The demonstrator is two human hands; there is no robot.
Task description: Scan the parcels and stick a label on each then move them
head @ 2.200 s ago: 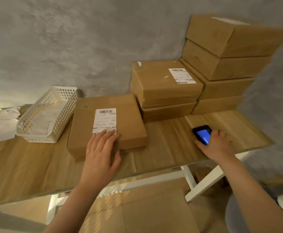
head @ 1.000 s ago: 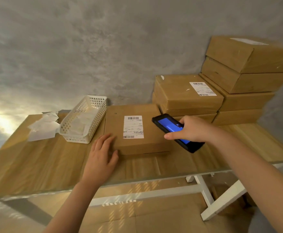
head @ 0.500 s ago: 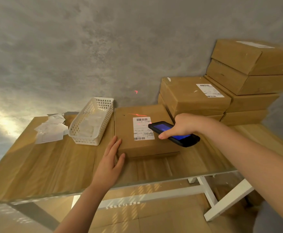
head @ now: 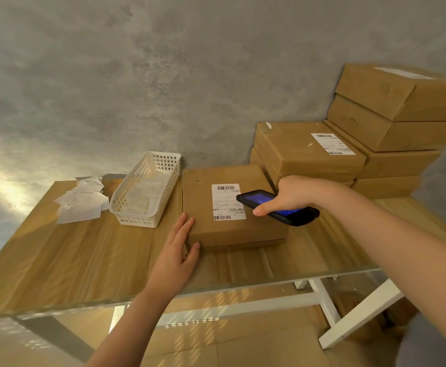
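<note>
Gripping a black handheld scanner [head: 280,207], the right hand [head: 290,194] is curling its fingers round the device's body, thumb lying along the near edge; the blue screen is facing up. The scanner is hovering over the right part of the front parcel [head: 230,207], its far-left end overlapping the white shipping label [head: 226,202] on the parcel's top. Barcodes are showing at the far and near ends of that label.

The left hand [head: 175,256] is lying with straight fingers against the parcel's near-left corner, thumb touching the near side face; it is pressing, not clasping anything.

The front parcel is sitting flat on the wooden table [head: 71,255], near the middle. Just left of it, a white plastic basket [head: 145,192] is holding pale sheets; further left, loose white paper slips [head: 81,202] are lying on the table top.

Right and far of the front parcel, a labelled box [head: 304,152] is resting on another box, and beside it a taller stack of cardboard boxes [head: 399,120] is standing against the grey wall [head: 163,75].
</note>
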